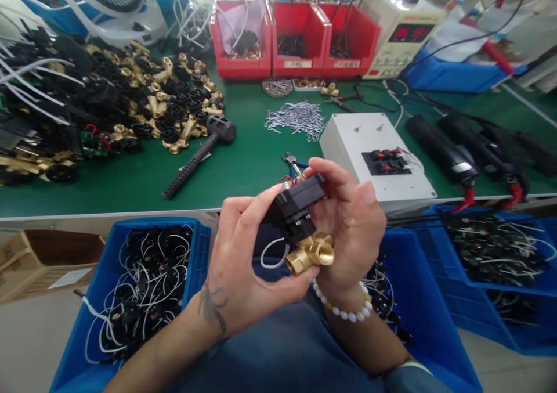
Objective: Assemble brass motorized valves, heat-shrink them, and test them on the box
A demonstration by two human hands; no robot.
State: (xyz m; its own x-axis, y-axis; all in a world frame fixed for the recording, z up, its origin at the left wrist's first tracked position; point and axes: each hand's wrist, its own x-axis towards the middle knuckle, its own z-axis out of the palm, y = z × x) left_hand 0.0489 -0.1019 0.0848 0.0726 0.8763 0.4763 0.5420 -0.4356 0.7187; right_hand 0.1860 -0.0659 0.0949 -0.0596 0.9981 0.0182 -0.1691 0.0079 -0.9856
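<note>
Between my two hands is a brass valve (310, 255) with a black actuator housing (300, 198) on top, held over the front edge of the bench. My left hand (243, 253) grips it from the left, thumb under the brass body and fingers at the black housing. From the right, my right hand (348, 224) wraps around its side, with fingers at the housing's top. A white cable (273, 265) loops out on the left, and a bit of red wire shows at the top. Just beyond lie small pliers (290, 162), partly hidden by my hands.
A black mallet (202, 152) lies left of a pile of metal clips (298, 119). Brass valves (174, 100) heap up at left. Red bins (300, 39) and a power supply (404, 33) stand behind. A grey switch box (374, 155) and electric screwdrivers (444, 149) are right; blue crates (198, 259) below.
</note>
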